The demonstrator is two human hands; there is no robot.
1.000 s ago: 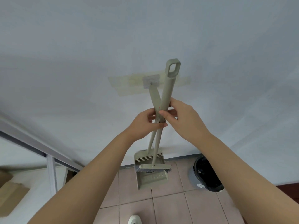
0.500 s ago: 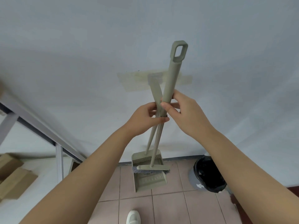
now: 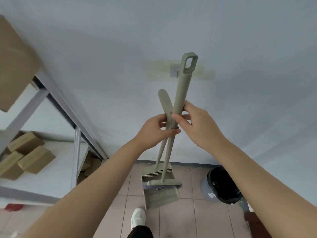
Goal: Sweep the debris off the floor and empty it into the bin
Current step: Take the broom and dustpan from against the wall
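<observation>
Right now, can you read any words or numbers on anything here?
Dustpan: raised marks on the tray, too small and blurred to read.
Bin: pale patch on its grey side, unreadable.
Broom, boxes, wall: no text visible.

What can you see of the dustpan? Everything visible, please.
The dustpan is olive-grey, plastic by its look: a flat tray with a comb of teeth along its upper back edge and a long thin handle ending in a flat paddle tip. It hangs nearly upright over the tiled floor, close to the wall, tray mouth facing the camera. The left hand grips its handle, which crosses the broom handle held by the right hand. The broom head lies across the tray. No debris shows in it.
</observation>
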